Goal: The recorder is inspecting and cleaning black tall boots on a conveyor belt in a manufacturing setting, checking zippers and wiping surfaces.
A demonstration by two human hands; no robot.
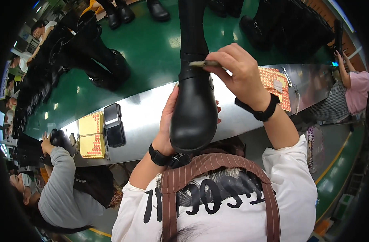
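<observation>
A tall black boot (193, 115) lies in front of me, its rounded toe pointing at my body and its shaft reaching away over the table. Cupped around the foot from below is my left hand (167, 121); its thumb shows on the left side and fingertips on the right. My right hand (241, 72) pinches a slim stick-like tool (200, 63) with a pale, tapered end. That end is at the strap across the boot's ankle; whether it touches, I cannot tell. The tool's exact kind is unclear.
Yellow sticker sheets with red dots (91, 135) lie on the metal table edge (148, 109), beside a black phone (114, 125). More sticker sheets (275, 86) lie at the right. Black boots (97, 56) stand on the green surface. Co-workers sit left (67, 189) and stand right (356, 88).
</observation>
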